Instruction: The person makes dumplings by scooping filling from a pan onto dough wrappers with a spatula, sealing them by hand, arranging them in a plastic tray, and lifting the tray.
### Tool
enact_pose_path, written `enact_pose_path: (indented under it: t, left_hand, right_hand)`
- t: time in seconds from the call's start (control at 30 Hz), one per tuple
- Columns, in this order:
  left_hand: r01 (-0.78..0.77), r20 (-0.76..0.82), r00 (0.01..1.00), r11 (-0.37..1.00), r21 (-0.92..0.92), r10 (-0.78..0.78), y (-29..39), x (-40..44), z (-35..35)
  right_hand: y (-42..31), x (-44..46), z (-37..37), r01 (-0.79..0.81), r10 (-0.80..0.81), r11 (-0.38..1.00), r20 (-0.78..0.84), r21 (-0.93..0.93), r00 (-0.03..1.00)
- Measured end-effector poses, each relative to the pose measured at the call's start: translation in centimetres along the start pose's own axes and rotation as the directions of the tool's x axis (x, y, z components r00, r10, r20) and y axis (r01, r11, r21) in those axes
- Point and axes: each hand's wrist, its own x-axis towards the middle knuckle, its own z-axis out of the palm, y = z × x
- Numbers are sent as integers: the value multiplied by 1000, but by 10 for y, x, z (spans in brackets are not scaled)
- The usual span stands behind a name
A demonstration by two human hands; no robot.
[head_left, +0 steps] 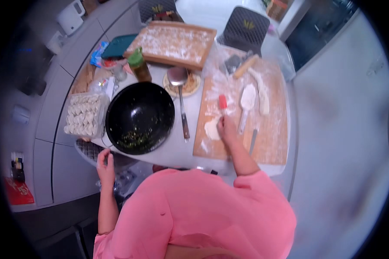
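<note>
My right hand (227, 128) is closed at the edge of a thin flat piece of dough (211, 129) on the floured wooden board (268, 149). What its fingers hold, if anything, is hidden. Just beyond them lies a small red object (222, 101), too unclear to name. To the right are a white scoop (248, 97) filled with what looks like flour, a long dough rope (263, 95) and a knife (253, 141). Off the table's front edge, my left hand (105, 162) hangs loosely curled, fingers apart, nothing in it. A black wok (140, 114) with green scraps inside sits nearest to it.
Rows of dumplings (82, 114) fill a clear box left of the wok. A metal turner (182, 103) leans over a plate of filling (190, 84). Behind stand a green-lidded jar (138, 64) and a second floured board (173, 43). A rolling pin (246, 66) lies far right.
</note>
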Motion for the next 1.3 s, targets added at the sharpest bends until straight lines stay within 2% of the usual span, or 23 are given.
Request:
enact_pose_path:
  t: [0.07,0.17,0.23,0.5,0.53,0.6,0.63,0.67,0.7,0.73,0.77,0.83,0.87,0.97,1.03,1.1,1.13,1.17,1.2,1.23,1.3]
  left_hand:
    - [-8,-2,1000,1000,-3,8,7,-2,6]
    - [19,-2,1000,999,40,-19,18,-4,16]
    - [-25,3,1000,1000,8,25,29,-7,21]
    - [2,81,997,985,-174,12,37,-18,48]
    - [1,83,996,985,-175,14,38,-14,54]
    - [-119,95,988,992,-38,122,37,-11,59]
    - [-50,133,989,990,-134,68,68,-12,54]
    - [-96,135,984,983,-153,117,55,-9,61]
    - [-128,134,980,979,-158,150,58,-11,65]
    - [-87,171,979,984,-154,114,63,-10,68]
    - [-58,195,977,986,-158,89,67,-9,71]
    - [-117,220,962,974,-194,160,66,-17,76]
    - [-92,243,959,972,-214,144,67,-17,80]
    - [-9,322,940,953,-304,112,71,-17,96]
    - [-13,339,931,939,-344,137,69,-18,111]
    - [20,481,841,874,-485,247,74,-8,130]
    - [-120,487,803,893,-433,344,86,-5,135]
    - [-262,494,756,890,-373,429,100,-6,139]
    - [-292,546,711,892,-344,443,115,-3,143]
    - [-312,609,660,898,-310,439,127,-2,145]
    - [-96,724,579,914,-394,374,138,-3,155]
  right_hand:
    - [-7,-5,-2,45,-41,996,-53,79,998]
    - [-10,-11,-4,170,-168,985,-82,23,982]
    - [-13,-14,-4,152,-152,986,4,-65,988]
    - [-32,-38,-15,132,-129,989,60,-62,990]
    - [-34,-41,-17,143,-140,988,55,-63,989]
    - [-6,-39,1,245,-245,954,21,-174,969]
    - [-20,-39,-6,110,-101,987,81,-120,992]
    - [-11,-40,-4,162,-150,980,102,-116,983]
    - [-21,-47,-12,167,-163,982,51,-90,985]
    - [-28,-47,-18,176,-171,973,48,-148,984]
    - [-23,-45,-17,237,-243,965,-36,-113,969]
    - [-34,-63,-25,150,-151,986,-11,-70,989]
    - [-41,-63,-29,97,-98,995,-16,-22,995]
    - [-49,-65,-37,34,-33,998,-30,46,999]
    - [-56,-68,-44,65,-64,997,-18,29,998]
    - [-68,-64,-52,111,-110,994,54,-10,992]
    - [-75,-64,-54,129,-125,991,106,-28,987]
    - [-87,-65,-58,137,-141,990,133,42,981]
    - [-98,-67,-60,146,-163,983,164,111,973]
    - [-105,-66,-60,222,-244,966,180,133,953]
    - [-139,-68,-76,177,-219,971,315,158,923]
